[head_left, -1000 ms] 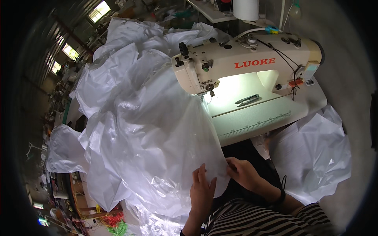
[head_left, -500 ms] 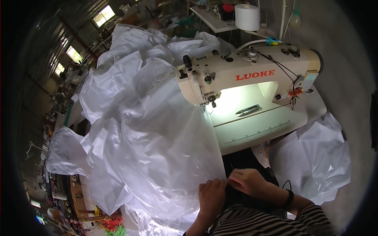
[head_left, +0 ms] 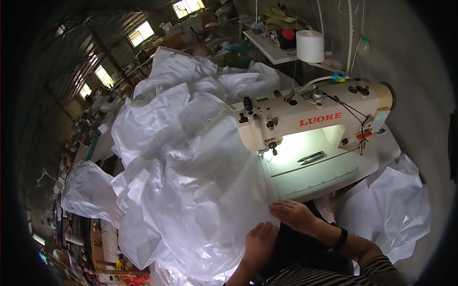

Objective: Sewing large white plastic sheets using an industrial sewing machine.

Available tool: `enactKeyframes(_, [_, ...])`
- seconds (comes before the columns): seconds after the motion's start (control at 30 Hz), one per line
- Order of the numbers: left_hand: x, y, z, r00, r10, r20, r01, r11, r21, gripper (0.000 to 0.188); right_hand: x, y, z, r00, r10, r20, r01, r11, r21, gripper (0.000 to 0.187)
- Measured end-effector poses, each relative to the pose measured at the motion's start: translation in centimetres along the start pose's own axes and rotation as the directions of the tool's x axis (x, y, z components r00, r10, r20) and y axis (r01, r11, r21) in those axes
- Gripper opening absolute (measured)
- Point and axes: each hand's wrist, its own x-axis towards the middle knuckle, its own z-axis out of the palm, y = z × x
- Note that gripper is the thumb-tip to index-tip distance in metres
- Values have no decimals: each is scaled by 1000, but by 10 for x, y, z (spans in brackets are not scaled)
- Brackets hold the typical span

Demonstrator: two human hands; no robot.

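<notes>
A dim workshop spreads out behind, bright windows glowing at the upper left, and up front the pale sewing machine stands on its desk, lamp blazing beneath the arm. A cone of white thread stands on the shelf beyond, and a pair of snips lies under the lit arm. And here's the big white sheet, heaped and creased all along the machine's left, its near edge running from the needle area down to the hands!

The left hand is curled narrow, knuckles up, fingers closed on that edge. The right hand is just above it, nearer the desk, fingers together and bent onto the same edge; its thumb is hidden, so how firm that pinch is, I can't tell. The two sit close together, a dark band on the right wrist.

What's changed? A second ago the left fingers were spread over the sheet; now they're bunched at its border. Since half a second ago the right hand has moved up closer to the desk's front, its fist loosening into longer fingers. The whole view has swung, too: machine and sheet sit lower and further right, while the snips keep their spot.
</notes>
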Motion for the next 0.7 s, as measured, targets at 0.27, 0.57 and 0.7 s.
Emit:
enactKeyframes(0.27, [48,-47,19,994,52,-95,-45,996,75,8,35,40,17,997,75,-23,-75,997,-15,30])
enactKeyframes(0.57, [82,-101,36,988,101,-119,-92,992,83,12,61,56,35,978,154,140,-126,973,-195,40])
enactKeyframes(0.7, [91,-108,34,999,0,-53,1,1000,13,18,62,56,34,979,165,121,-143,975,-171,42])
